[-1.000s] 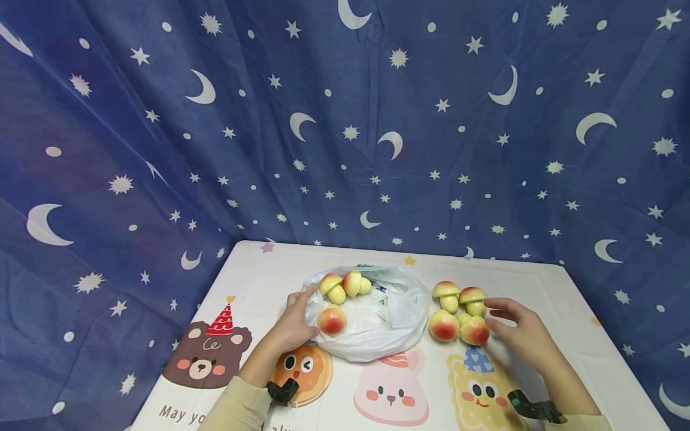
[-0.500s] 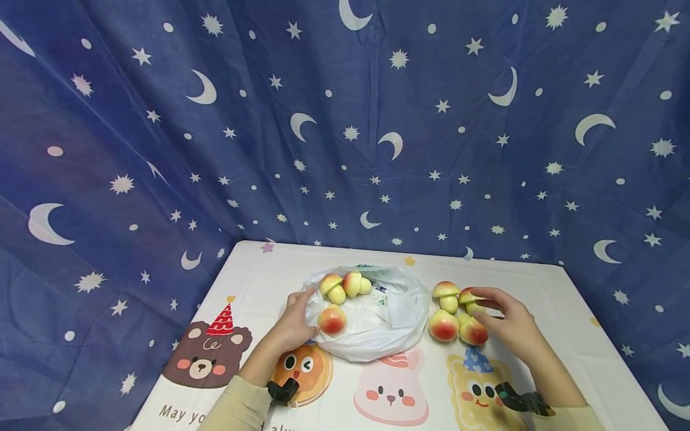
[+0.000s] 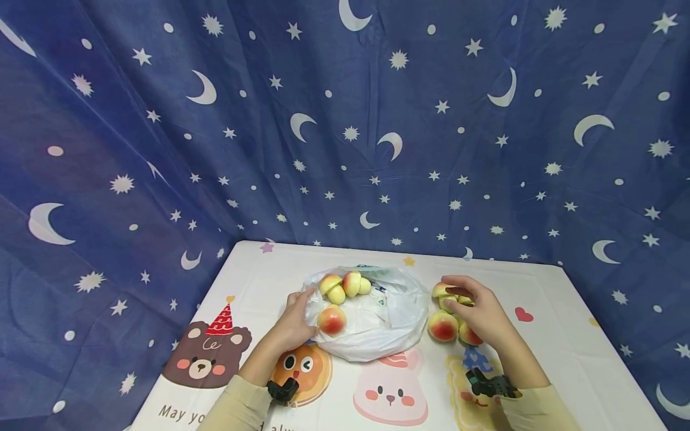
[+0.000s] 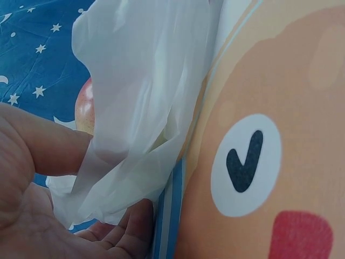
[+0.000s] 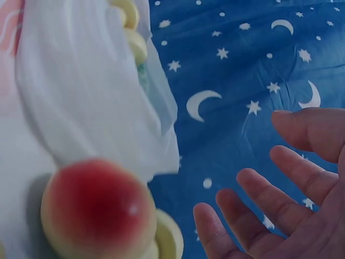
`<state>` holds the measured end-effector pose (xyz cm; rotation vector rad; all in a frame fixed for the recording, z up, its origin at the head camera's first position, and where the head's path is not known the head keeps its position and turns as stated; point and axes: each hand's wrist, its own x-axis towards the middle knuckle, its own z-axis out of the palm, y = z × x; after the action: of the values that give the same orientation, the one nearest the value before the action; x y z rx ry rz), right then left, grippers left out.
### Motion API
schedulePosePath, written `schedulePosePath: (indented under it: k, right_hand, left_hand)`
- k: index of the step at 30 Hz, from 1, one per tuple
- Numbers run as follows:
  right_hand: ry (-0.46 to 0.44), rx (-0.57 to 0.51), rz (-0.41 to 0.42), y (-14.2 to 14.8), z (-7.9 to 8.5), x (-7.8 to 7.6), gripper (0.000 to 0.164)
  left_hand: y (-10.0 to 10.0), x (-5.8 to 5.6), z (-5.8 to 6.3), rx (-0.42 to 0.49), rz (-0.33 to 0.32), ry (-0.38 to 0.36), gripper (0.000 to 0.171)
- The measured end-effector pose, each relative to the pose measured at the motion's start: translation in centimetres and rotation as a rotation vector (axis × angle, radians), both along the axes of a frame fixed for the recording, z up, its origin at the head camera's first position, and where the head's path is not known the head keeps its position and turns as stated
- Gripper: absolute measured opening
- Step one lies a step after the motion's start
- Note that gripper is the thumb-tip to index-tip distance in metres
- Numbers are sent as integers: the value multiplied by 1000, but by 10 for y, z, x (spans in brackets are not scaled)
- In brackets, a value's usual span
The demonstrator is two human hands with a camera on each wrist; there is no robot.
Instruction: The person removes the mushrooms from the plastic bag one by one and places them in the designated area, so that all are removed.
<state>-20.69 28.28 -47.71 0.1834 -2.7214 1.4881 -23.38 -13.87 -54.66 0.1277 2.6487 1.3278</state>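
A white plastic bag (image 3: 372, 350) lies with its mouth spread wide. Inside it are three toy mushrooms with red-and-yellow caps, one of them a mushroom (image 3: 332, 319) near the front rim. My left hand (image 3: 293, 323) pinches the bag's left edge; in the left wrist view the thin plastic (image 4: 129, 102) runs between thumb and fingers. To the bag's right stands a cluster of several more mushrooms, among them a red-capped mushroom (image 3: 443, 326). Over this cluster hovers my right hand (image 3: 482, 311), partly hiding it. Its fingers (image 5: 259, 194) are spread and hold nothing in the right wrist view.
A white tablecloth (image 3: 539, 299) with cartoon prints such as a brown bear (image 3: 202, 359) covers the table. Behind its far edge hangs a blue curtain (image 3: 345, 149) with moons and stars.
My right hand has moved left from beside the mushroom cluster to over it, covering the right-hand mushrooms. The left hand and the bag have stayed in place.
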Motion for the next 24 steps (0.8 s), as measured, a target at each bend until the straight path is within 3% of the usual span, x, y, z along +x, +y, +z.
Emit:
schedulePosePath:
  k: [11, 18, 24]
  right_hand:
    - [1, -101, 50, -35, -1, -13, 51]
    - [9, -193, 141, -66, -10, -21, 52]
    - [-3, -212, 198, -99, -16, -27, 51]
  left_hand:
    - [0, -1, 0, -2, -1, 2, 102]
    - [0, 0, -1, -1, -1, -16, 102]
    - [0, -1, -1, -12, 4, -16, 101]
